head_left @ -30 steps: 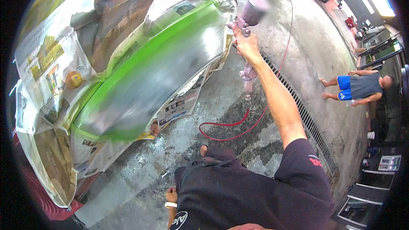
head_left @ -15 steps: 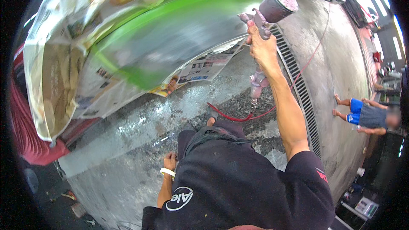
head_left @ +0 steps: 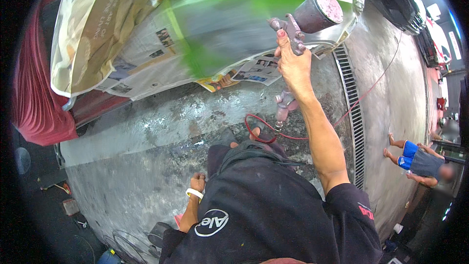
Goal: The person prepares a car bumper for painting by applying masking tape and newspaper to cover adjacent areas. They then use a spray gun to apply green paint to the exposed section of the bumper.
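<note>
My right hand (head_left: pixel 294 66) is wrapped round a stained spray gun (head_left: pixel 292 32), arm stretched forward. A dark paint cup (head_left: pixel 317 12) with a pinkish lid sits on the gun, tilted to the right. A red hose (head_left: pixel 260 139) is joined to fittings below the handle. Left of the nozzle is a car panel (head_left: pixel 229 29), grey and blurry in the middle, bright green round its border. Newspaper and paper masking (head_left: pixel 261 71) edges it. My left hand (head_left: pixel 198 182), with a pale band at the wrist, hangs low beside my body, fingers curled in; nothing shows in it.
A concrete floor (head_left: pixel 132 171) lies around my feet, with a drain grate (head_left: pixel 351 102) crossing at right. Red cloth (head_left: pixel 41 88) hangs far left by masking paper (head_left: pixel 93 34). A dark car part (head_left: pixel 393 0) stands back right. Another person (head_left: pixel 420 161) in blue shorts is at far right.
The view has shifted, bringing the panel further right and lower in the picture. The spray gun stays in my right hand near the panel; its nozzle now overlaps the panel's right part.
</note>
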Action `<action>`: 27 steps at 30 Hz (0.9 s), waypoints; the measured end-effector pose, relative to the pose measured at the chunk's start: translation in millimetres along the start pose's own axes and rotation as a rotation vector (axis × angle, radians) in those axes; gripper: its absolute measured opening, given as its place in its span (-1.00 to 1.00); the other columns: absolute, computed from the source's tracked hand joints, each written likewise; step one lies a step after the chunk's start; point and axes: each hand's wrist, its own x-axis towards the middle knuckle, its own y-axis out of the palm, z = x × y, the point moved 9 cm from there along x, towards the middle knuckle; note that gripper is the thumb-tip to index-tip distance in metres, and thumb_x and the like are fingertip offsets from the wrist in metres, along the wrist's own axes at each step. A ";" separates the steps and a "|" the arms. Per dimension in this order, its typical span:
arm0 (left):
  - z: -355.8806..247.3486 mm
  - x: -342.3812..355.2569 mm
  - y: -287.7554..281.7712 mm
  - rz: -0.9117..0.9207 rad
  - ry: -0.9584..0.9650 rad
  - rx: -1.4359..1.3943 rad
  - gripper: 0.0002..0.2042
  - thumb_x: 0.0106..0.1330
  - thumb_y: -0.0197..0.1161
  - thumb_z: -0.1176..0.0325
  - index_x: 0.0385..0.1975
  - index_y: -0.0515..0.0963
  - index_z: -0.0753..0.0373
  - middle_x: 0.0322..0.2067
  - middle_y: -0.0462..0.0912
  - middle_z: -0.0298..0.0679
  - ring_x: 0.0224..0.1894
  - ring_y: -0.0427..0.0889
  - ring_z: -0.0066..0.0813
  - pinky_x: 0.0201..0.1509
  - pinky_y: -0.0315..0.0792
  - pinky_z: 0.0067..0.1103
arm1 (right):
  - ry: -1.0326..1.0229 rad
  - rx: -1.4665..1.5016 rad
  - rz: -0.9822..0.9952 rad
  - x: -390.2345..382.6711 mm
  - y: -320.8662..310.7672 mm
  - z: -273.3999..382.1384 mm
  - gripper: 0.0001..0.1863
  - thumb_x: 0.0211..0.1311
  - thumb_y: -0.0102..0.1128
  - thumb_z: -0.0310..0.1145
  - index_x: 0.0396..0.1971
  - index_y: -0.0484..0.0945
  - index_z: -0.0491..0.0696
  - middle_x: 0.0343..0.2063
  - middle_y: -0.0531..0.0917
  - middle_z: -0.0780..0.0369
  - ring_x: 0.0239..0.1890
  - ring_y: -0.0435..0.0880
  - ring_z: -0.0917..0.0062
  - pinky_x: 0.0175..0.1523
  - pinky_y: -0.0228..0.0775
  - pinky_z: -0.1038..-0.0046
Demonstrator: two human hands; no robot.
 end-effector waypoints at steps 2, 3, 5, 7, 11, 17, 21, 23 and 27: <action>5.5 -6.2 -6.8 -0.003 -0.029 0.025 -0.72 0.41 0.24 0.27 -0.18 0.65 0.43 -0.43 0.71 -0.16 -0.46 0.67 -0.44 -0.36 0.56 -0.50 | -0.010 -0.009 0.018 -12.0 20.8 3.5 -0.38 0.28 0.34 0.23 -0.62 0.48 -0.06 -0.80 0.32 0.45 -0.80 0.26 0.76 -0.67 0.04 0.61; 5.7 -9.3 -9.4 -0.003 -0.042 0.039 -0.73 0.41 0.24 0.28 -0.18 0.65 0.43 -0.43 0.71 -0.16 -0.46 0.67 -0.44 -0.36 0.56 -0.50 | -0.012 -0.009 0.034 -17.3 31.0 5.3 -0.38 0.28 0.33 0.23 -0.62 0.48 -0.06 -0.80 0.33 0.45 -0.80 0.26 0.76 -0.66 0.03 0.61; 6.2 -15.5 -15.7 -0.031 -0.046 -0.007 -0.73 0.41 0.23 0.28 -0.19 0.65 0.42 -0.43 0.71 -0.16 -0.45 0.68 -0.43 -0.36 0.56 -0.49 | -0.015 -0.008 0.066 -26.1 50.6 9.0 -0.38 0.28 0.33 0.23 -0.63 0.49 -0.06 -0.79 0.33 0.45 -0.80 0.27 0.76 -0.66 0.02 0.61; 8.2 -20.4 -20.9 -0.057 -0.047 -0.029 -0.73 0.41 0.24 0.28 -0.19 0.65 0.41 -0.44 0.71 -0.16 -0.44 0.69 -0.42 -0.35 0.57 -0.48 | -0.013 0.003 0.096 -33.6 68.9 11.6 -0.38 0.28 0.33 0.23 -0.63 0.49 -0.05 -0.79 0.34 0.45 -0.79 0.27 0.77 -0.65 0.02 0.62; 21.4 -20.2 -28.5 -0.082 -0.065 0.036 -0.72 0.41 0.24 0.26 -0.18 0.66 0.41 -0.43 0.73 -0.12 -0.41 0.71 -0.38 -0.31 0.59 -0.45 | -0.063 0.025 0.152 -44.7 104.8 15.7 -0.37 0.28 0.32 0.25 -0.62 0.49 -0.05 -0.78 0.34 0.46 -0.76 0.29 0.78 -0.63 0.04 0.61; 42.8 -14.6 -30.3 -0.083 -0.108 0.091 -0.70 0.40 0.25 0.22 -0.16 0.67 0.40 -0.39 0.76 -0.07 -0.36 0.73 -0.36 -0.22 0.58 -0.44 | 0.054 -0.104 0.371 -63.5 144.4 30.9 -0.35 0.33 0.25 0.27 -0.22 0.68 -0.15 -0.54 0.56 0.37 -0.47 0.46 0.68 -0.33 0.34 0.52; 38.0 -3.2 -28.1 -0.056 -0.079 0.064 -0.68 0.42 0.24 0.19 -0.16 0.68 0.39 -0.40 0.75 -0.09 -0.36 0.73 -0.37 -0.21 0.56 -0.44 | -0.002 -0.105 0.343 -57.6 141.9 50.4 -0.33 0.26 0.28 0.32 -0.42 0.64 -0.12 -0.75 0.37 0.45 -0.70 0.28 0.76 -0.55 0.08 0.58; 30.2 2.0 -24.5 -0.033 -0.122 0.080 -0.68 0.44 0.23 0.18 -0.16 0.67 0.38 -0.41 0.75 -0.10 -0.37 0.72 -0.38 -0.22 0.56 -0.44 | -0.042 -0.127 0.276 -48.4 132.5 59.2 -0.33 0.25 0.29 0.32 -0.48 0.63 -0.12 -0.81 0.30 0.48 -0.76 0.23 0.78 -0.61 0.02 0.60; 20.7 14.8 -19.8 -0.016 -0.103 -0.005 -0.67 0.46 0.21 0.18 -0.17 0.67 0.38 -0.44 0.73 -0.12 -0.39 0.71 -0.40 -0.25 0.56 -0.45 | 0.035 -0.149 0.193 -19.5 112.1 68.3 -0.39 0.33 0.27 0.23 -0.22 0.60 -0.14 -0.55 0.54 0.33 -0.73 0.27 0.78 -0.63 0.09 0.60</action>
